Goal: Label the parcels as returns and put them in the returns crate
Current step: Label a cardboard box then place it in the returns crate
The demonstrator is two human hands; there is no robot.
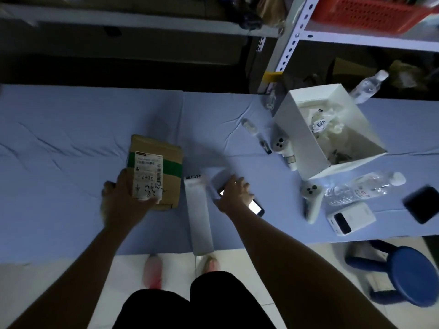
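At a counter (71, 138) draped in pale blue cloth, your left hand (123, 198) grips the near corner of a brown cardboard parcel (164, 153) bound with a green tape band. The fingers curl over the lower end of its white shipping label, which carries handwriting. The parcel lies flat on the counter, just left of a long white strip of printed return labels (199, 217) that runs to the counter's near edge. Your right hand (234, 192) reaches over the far side of that strip, fingers spread down onto a small handset with a lit screen (255, 206). The blur hides whether it grips the handset or only rests on it. The parcel looks light and fairly stiff, though its creased top suggests soft board that dents under a hard squeeze. Hold it by opposite side edges, clear of the label face, so a sticker can go on flat. An open white carton (299, 129) at right, holding bagged items, may serve as the returns crate. A red plastic basket (370, 13) on the shelf above is another candidate, and which one it is cannot be told.
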